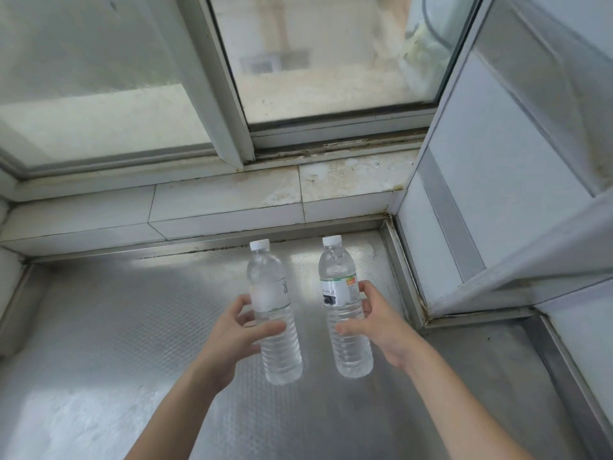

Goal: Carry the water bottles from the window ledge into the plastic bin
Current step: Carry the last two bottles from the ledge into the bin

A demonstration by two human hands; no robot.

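A: What did the left hand (232,330) have?

B: A clear ribbed plastic water bottle w/ a white screw cap and a pale, mostly see-through label (273,313). Thumb lay across the front of the ribbed lower half, fingers curled round the back, so a full wrap grip. Bottle was upright, tilted a bit, cap away from the person.

A: And the right hand (378,327)?

B: Same sort of thing: a second clear ribbed plastic bottle, white cap, white label w/ green and orange print and a black patch (341,307). Thumb pressed on the ribs below the label, fingertips showed round the far side at label height. Firm hold, upright too.

A: Where were they vs. the ledge?

B: Both were held up over the embossed stainless-steel counter (132,327), which had a fine dimpled texture w/ glare patches. The two bottles were side by side, near each other, not touching. Can't tell how far above the metal.

A: The ledge itself?

B: Pale stained stone-tile window ledge (232,194), beyond the counter's back edge, grimy at the joints. Above it a sliding window w/ whitish metal frames and dirty glass (232,94). To the right, a smooth pale panel w/ metal edging (497,194) met the counter at a corner.

A: Water level?

B: Both looked full or nearly so; bases rounded, ribs horizontal.
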